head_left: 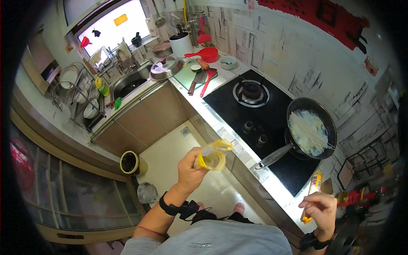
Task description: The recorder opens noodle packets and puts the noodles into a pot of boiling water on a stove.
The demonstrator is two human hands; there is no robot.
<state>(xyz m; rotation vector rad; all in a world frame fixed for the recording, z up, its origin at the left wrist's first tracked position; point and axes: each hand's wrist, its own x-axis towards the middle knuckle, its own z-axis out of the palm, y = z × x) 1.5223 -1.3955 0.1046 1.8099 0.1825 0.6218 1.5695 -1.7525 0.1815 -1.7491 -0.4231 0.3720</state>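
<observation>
My left hand (191, 169) grips a yellow and clear plastic wrapper (212, 157), held above the floor in front of my body. The wrapper's opened end faces up and looks crumpled; no contents are plain inside it. At the lower right, my right hand (320, 207) has bent fingers over a yellow-orange packet (315, 183) on the counter. Whether the fingers touch that packet is unclear. A dark frying pan (331, 127) sits on the right burner, its handle (274, 156) pointing towards me. Pale dry noodle sticks (307, 127) lie across whitish, cloudy liquid in the pan.
The black gas hob (220, 92) has a second burner (251, 91). Beyond it, a cleaver (198, 79), red spatula (208, 81) and carrot (203, 64) lie on a green cutting board (183, 75). A metal lid (165, 67) stands by the sink (116, 84). Bottles (353, 197) crowd the right.
</observation>
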